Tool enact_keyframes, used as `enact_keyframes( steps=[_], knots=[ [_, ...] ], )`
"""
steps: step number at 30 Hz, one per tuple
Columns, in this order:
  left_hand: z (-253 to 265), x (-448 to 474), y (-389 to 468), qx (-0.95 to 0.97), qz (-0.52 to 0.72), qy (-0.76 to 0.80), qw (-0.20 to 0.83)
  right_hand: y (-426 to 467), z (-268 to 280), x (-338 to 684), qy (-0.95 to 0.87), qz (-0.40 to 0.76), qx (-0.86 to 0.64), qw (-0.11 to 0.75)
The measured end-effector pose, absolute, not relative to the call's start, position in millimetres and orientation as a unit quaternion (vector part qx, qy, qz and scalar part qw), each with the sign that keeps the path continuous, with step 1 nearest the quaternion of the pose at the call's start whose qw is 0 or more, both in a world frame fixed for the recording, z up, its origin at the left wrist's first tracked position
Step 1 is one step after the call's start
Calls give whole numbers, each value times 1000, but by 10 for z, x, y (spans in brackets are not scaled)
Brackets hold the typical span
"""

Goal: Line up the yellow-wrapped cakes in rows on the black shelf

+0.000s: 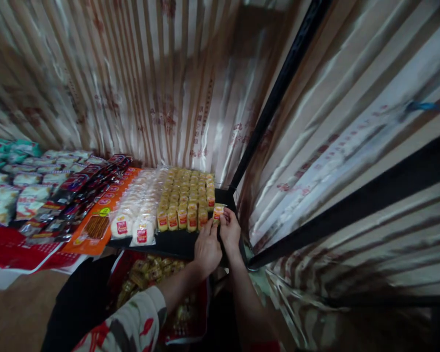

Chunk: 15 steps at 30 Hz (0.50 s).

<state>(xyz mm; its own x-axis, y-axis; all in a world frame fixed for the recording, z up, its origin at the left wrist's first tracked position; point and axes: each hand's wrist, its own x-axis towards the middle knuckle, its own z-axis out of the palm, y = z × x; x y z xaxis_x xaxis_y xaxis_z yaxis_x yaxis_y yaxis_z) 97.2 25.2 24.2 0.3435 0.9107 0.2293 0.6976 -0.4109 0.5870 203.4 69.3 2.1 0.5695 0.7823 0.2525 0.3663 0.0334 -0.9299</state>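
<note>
A small yellow wrapped snack cake [218, 211] with a red label stands at the right front of the dark shelf [176, 243]. The thumb and fingers of my right hand [230, 230] are closed on its right side. My left hand [208, 248] is just to the left, its fingers stretched forward with the tips at the lower left of the cake; whether they also grip it I cannot make out. Rows of the same yellow packets [182, 215] stand upright left of my hands, several deep.
Left along the shelf lie clear packs of white round cakes [142, 231], an orange snack bag [95, 227], dark packets [64, 210] and white bags [33, 201]. Below sits a red box [201, 330] with loose yellow packets. A black post [266, 122] and striped plastic sheeting [190, 88] stand close behind.
</note>
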Motion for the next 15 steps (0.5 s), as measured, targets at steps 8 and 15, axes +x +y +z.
enact_keyframes(
  steps=[8,15],
  knots=[
    [73,820,350,858,228,456,59,950,-48,1976,-458,171,-696,527],
    [-166,750,418,879,254,403,-25,971,-134,1954,-465,146,-720,493]
  ],
)
